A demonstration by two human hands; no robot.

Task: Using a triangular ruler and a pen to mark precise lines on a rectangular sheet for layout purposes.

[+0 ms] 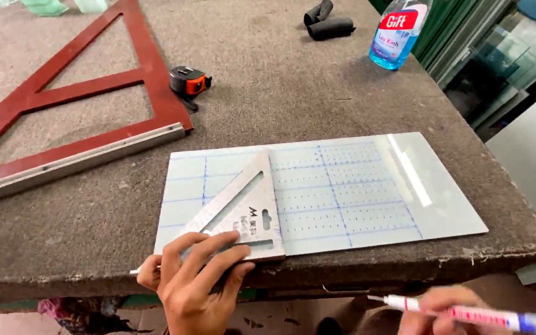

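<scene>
Head view — left hand (196, 282) spread on metal square (243, 214), right hand (438, 310) pinching marker (466, 315).

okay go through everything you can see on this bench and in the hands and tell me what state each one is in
Left hand: fingers pressed flat on the metal triangle square.
Metal triangle square: lying flat on the panel, at its near edge.
Pale panel: flat on the bench, marked with blue grid lines.
Right hand: gripping a marker, off the panel.
Marker: uncapped, tip in air.
Tape measure: retracted.
Spray bottle: upright, part full of blue liquid.
</scene>
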